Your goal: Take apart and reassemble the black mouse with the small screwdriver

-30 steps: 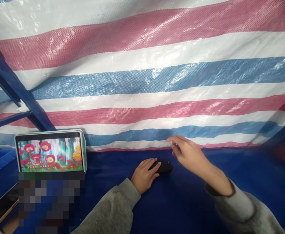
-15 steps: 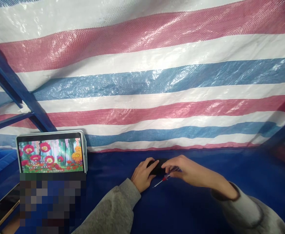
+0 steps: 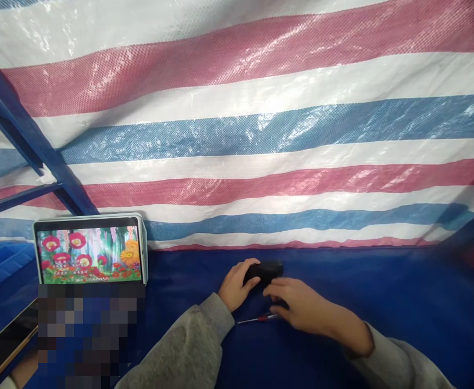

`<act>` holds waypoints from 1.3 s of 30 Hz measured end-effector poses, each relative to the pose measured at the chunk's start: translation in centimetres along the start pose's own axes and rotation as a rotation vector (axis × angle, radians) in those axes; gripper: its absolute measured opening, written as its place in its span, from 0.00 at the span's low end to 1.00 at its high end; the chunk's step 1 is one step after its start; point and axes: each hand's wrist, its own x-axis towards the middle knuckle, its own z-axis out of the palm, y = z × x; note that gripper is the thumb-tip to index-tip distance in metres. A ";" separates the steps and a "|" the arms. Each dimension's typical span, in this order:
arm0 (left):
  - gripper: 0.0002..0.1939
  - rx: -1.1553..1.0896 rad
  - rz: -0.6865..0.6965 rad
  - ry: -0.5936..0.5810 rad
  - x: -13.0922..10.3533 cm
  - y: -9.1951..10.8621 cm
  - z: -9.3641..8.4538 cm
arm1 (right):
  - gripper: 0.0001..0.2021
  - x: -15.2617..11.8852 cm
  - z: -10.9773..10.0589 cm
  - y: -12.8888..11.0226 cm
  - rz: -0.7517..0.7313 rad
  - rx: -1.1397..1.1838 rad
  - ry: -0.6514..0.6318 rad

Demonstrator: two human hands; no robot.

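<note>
A small black object (image 3: 269,271), rounded like a computer mouse, rests on the blue tabletop. My left hand (image 3: 239,285) grips its left end, thumb on the near side and fingers over the far side. Just to the right and nearer to me is my right hand (image 3: 291,302), with its fingers curled. A thin screwdriver (image 3: 261,319) with a red and clear handle sticks out from under those fingers, its metal shaft pointing left. The rest of its handle is hidden by the hand.
A tablet (image 3: 91,251) in a pale case stands at the left, playing a cartoon. A phone (image 3: 7,340) and another person's hand (image 3: 24,373) are at the lower left, beside a blurred patch. Blue trays (image 3: 1,265) lie behind. Striped sheeting (image 3: 261,124) forms the back wall.
My right hand has drawn back towards me, away from the black object. The screwdriver has swung flatter, its tip now further left. My left hand stays on the object.
</note>
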 end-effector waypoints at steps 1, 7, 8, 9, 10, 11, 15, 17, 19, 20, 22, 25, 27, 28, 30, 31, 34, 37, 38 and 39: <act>0.17 0.001 0.009 0.009 0.1 0.0 0.0 | 0.11 0.1 0.2 0.3 0.013 -0.026 0.109; 0.17 0.092 0.016 0.023 0.3 0.0 0.0 | 0.24 0.8 3.2 3.4 0.140 -0.103 0.406; 0.17 0.109 0.006 0.023 0.3 0.0 0.1 | 0.24 0.9 3.8 3.7 0.157 -0.078 0.398; 0.17 0.123 0.002 0.023 0.3 -0.1 0.2 | 0.24 0.9 4.3 4.0 0.172 -0.055 0.391; 0.17 0.134 0.002 0.025 0.3 -0.2 0.3 | 0.23 0.9 4.6 4.1 0.187 -0.031 0.388; 0.17 0.144 0.007 0.026 0.3 -0.4 0.4 | 0.23 0.9 4.9 4.2 0.201 -0.008 0.386; 0.17 0.166 0.027 0.033 0.3 -0.7 0.6 | 0.21 0.8 4.9 3.8 0.248 0.059 0.382; 0.16 0.155 0.024 0.030 0.3 -0.7 0.6 | 0.20 0.8 4.8 3.6 0.257 0.066 0.390; 0.17 0.134 0.023 0.025 0.2 -0.7 0.4 | 0.21 0.7 4.7 3.5 0.256 0.066 0.399; 0.17 0.121 0.025 0.023 0.2 -0.6 0.4 | 0.21 0.7 4.7 3.5 0.255 0.067 0.402; 0.18 0.088 0.032 0.026 0.1 -0.6 0.2 | 0.20 0.7 4.7 3.5 0.257 0.070 0.403; 0.14 0.043 0.041 0.068 0.1 -0.6 0.0 | 0.20 0.6 4.8 3.5 0.259 0.070 0.406; 0.12 0.045 0.058 0.104 0.2 -0.6 0.0 | 0.20 0.6 4.8 3.5 0.256 0.067 0.406; 0.11 0.057 0.069 0.114 0.2 -0.6 0.0 | 0.20 0.7 4.9 3.6 0.256 0.064 0.407; 0.11 0.088 0.088 0.115 0.2 -0.6 0.0 | 0.20 0.7 4.9 3.7 0.257 0.052 0.406; 0.11 0.100 0.093 0.111 0.2 -0.6 -0.1 | 0.20 0.7 4.9 3.7 0.255 0.044 0.405; 0.12 0.110 0.096 0.099 0.0 -0.5 -0.1 | 0.20 0.7 4.9 3.6 0.255 0.030 0.411; 0.22 0.113 0.097 0.057 -0.1 -0.5 0.0 | 0.19 0.7 4.8 3.5 0.267 0.040 0.407; 0.25 0.115 0.094 0.039 -0.1 -0.4 0.0 | 0.20 0.7 4.7 3.5 0.266 0.043 0.401; 0.27 0.117 0.088 0.023 -0.1 -0.4 0.0 | 0.20 0.6 4.8 3.5 0.260 0.044 0.393</act>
